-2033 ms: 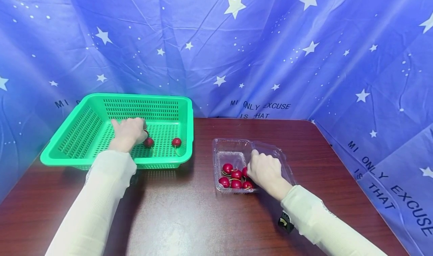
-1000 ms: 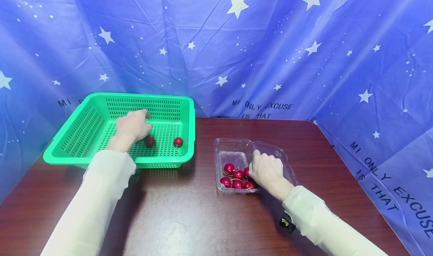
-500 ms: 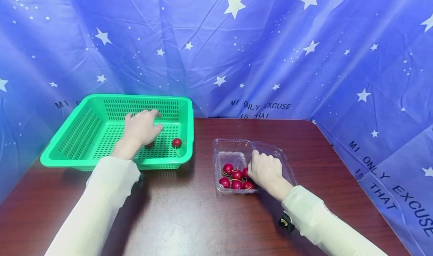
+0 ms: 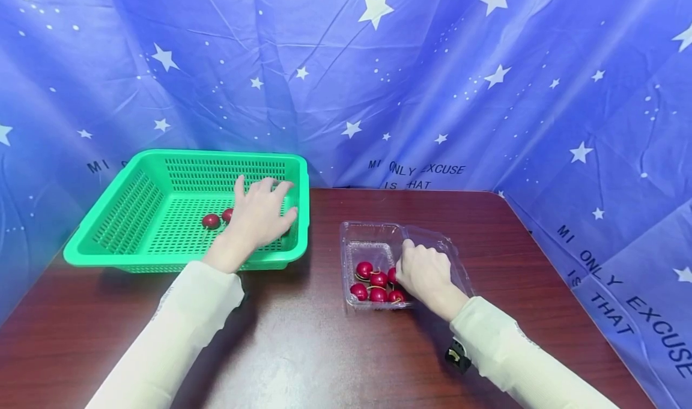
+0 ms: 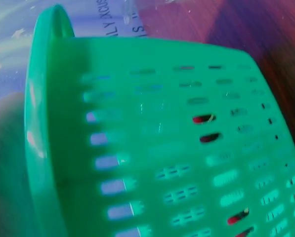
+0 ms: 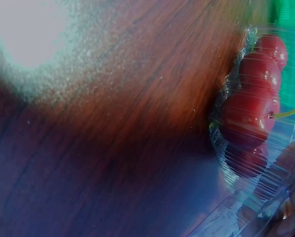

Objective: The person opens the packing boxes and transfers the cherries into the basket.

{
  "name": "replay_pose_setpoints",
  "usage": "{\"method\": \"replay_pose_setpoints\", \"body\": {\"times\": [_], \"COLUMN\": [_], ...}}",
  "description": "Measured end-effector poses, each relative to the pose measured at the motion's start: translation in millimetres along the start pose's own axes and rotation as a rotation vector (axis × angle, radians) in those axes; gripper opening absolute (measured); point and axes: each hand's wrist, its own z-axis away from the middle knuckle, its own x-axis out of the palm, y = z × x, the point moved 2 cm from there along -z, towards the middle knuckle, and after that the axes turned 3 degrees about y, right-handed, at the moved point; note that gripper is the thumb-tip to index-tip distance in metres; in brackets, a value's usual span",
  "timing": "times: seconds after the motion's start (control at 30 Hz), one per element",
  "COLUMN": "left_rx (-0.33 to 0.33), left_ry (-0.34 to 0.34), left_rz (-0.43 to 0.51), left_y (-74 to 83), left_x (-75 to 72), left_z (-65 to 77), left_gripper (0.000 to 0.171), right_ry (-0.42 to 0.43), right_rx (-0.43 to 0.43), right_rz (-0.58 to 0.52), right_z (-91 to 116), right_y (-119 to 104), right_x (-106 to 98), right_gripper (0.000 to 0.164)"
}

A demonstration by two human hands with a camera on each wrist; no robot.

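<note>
Nearest, at 6 o'clock, runs bare wood-grain table (image 4: 324, 349). Toward 5 o'clock sits the clear plastic clamshell box (image 4: 370, 248), its folded-back lid (image 4: 449, 251) on its 3 o'clock side. The right hand (image 4: 426, 271) has not moved in the last two seconds: its fingers are curled and clamped on the hinge edge between box and lid. At least six stemmed cherries (image 4: 378, 278) lie at the box's 6 o'clock end, undisturbed.

Farther off, at 9 o'clock, stands the green slotted plastic basket (image 4: 130, 257), in the same spot. Here is the change: the left hand (image 4: 261, 214) has travelled across it toward 3 o'clock. Its fingers are spread apart and appear to grip nothing. That uncovers two dark-red cherries (image 4: 211, 221) on the basket floor, at 9 o'clock from the hand. A cherry visible half a second ago near the basket's 3 o'clock wall is now screened by the hand; whether the fingers touch it, I cannot tell. My reading is that the left hand's work has passed from the uncovered pair to that corner, while the box's cherries await attention.

Farthest, at 12 o'clock, hangs the blue star-print curtain (image 4: 303, 106).
</note>
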Motion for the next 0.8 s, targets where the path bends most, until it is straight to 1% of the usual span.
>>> {"method": "replay_pose_setpoints", "body": {"times": [0.2, 0.27, 0.4, 0.53, 0.67, 0.8], "left_rx": [0.014, 0.031, 0.096, 0.154, 0.216, 0.286], "left_ry": [-0.025, -0.029, -0.029, -0.019, -0.014, -0.024], "left_rz": [0.007, 0.005, -0.010, -0.046, -0.076, -0.065], "left_y": [5.3, 8.7, 22.4, 38.8, 55.1, 69.8], "left_x": [6.1, 7.4, 9.9, 14.8, 22.2, 31.2], "left_z": [-1.0, -0.6, 1.0, 2.5, 3.8, 6.0], "left_gripper": [0.055, 0.057, 0.060, 0.060, 0.060, 0.059], "right_ry": [-0.005, -0.001, 0.003, 0.001, -0.003, 0.002], "right_rx": [0.002, -0.002, -0.003, -0.003, -0.002, -0.003], "right_rz": [-0.003, -0.003, 0.001, 0.001, 0.001, 0.004], "right_z": [0.1, -0.2, -0.4, -0.1, 0.3, 0.3], "right_y": [0.2, 0.2, 0.2, 0.2, 0.2, 0.0], "right_x": [0.7, 0.8, 0.4, -0.1, -0.2, -0.1], "right_gripper": [0.019, 0.019, 0.019, 0.019, 0.019, 0.019]}}
